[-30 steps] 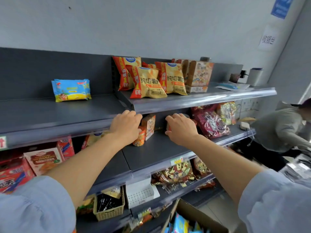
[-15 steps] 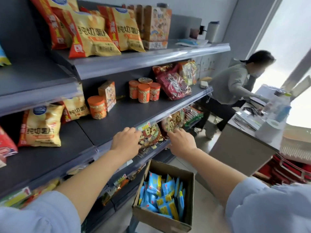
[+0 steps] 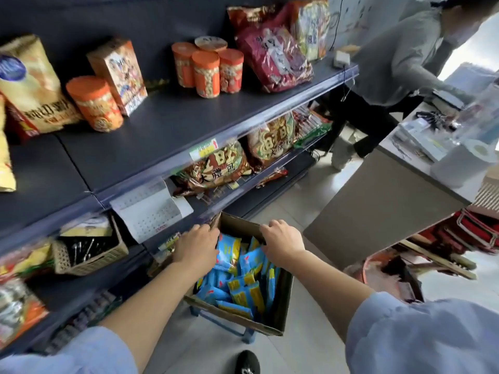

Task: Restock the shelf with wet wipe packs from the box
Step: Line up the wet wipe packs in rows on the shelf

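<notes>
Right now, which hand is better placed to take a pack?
Left, I think: the left hand touches an upright wet wipe pack in the box; the right hand sits by the rim.

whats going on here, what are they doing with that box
A person stocking a shop shelf has both hands down in a cardboard box of blue wet wipe packs that sits low beside it. The left hand is on the packs at the box's left side and the right hand is near its far rim. The fingers are hidden, so a grip cannot be confirmed, and no pack is lifted out yet. Another person bends over a counter behind.
</notes>
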Available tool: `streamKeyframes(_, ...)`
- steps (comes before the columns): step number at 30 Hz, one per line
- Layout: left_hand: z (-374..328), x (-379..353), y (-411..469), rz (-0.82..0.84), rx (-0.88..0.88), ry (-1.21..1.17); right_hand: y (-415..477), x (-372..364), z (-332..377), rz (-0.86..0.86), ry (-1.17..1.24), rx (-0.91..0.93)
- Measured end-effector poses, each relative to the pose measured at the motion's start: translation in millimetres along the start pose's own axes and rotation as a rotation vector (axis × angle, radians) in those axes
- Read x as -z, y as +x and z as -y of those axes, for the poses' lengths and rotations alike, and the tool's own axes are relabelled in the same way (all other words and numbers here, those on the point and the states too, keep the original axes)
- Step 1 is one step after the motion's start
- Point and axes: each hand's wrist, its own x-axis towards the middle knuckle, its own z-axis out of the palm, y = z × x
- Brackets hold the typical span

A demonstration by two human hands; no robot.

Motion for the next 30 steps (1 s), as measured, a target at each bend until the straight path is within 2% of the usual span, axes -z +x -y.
streamKeyframes(6, -8.3, -66.5, 24.4, 0.107, 0.058, -0.058, 28.2, -59.3, -13.8, 0.122, 0.013, 0.044)
streamKeyframes(12, -8.1, -120.9, 43.8, 0.261, 0.130, -0.107, 52.6, -120.0, -19.4, 0.236, 0.089, 0.006)
streamKeyframes(17, -5.2, -158.1, 62.5, 0.307, 0.228, -0.235, 72.3, -156.8, -15.9, 0.280, 0.151, -0.028)
streamKeyframes(21, -4.4, -176.3, 74.5, 0.309, 0.320, -0.386, 87.4, -175.1, -2.1, 0.363, 0.196, 0.010)
streamKeyframes(26, -4.7, -182.1, 87.7, 0.271, 0.478, -0.579, 94.5, -186.2, -8.5, 0.372, 0.245, -0.071)
streamKeyframes(30, -12.9, -176.3, 93.9, 0.224, 0.514, -0.686, 95.9, -182.9, -28.3, 0.359, 0.126, -0.088)
